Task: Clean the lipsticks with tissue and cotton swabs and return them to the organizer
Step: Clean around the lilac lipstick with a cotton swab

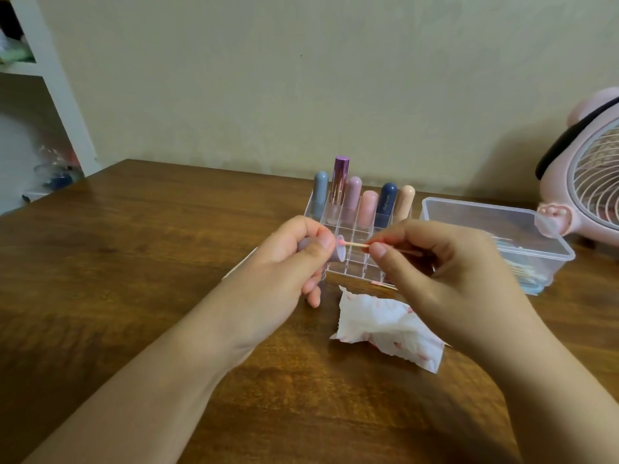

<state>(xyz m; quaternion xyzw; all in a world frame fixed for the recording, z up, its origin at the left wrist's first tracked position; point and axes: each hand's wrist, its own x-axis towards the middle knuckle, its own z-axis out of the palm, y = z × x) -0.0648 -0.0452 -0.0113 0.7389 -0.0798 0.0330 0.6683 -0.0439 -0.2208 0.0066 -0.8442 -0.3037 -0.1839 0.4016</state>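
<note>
lipstick (336,254) mostly hidden inside left hand (288,262) fingers (321,244), pink fan (589,182) cut off at right edge

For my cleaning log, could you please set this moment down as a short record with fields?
left hand: left hand holds a lilac lipstick piece, open end toward the swab
right hand: right hand pinches a cotton swab, its pink-stained tip at that opening
organizer: clear organizer with six lipsticks upright in the back row
tissue: stained tissue lying on the wooden table, in front of the organizer
swab box: clear box to the right of the organizer
used swab: lying by the organizer's front edge
</note>
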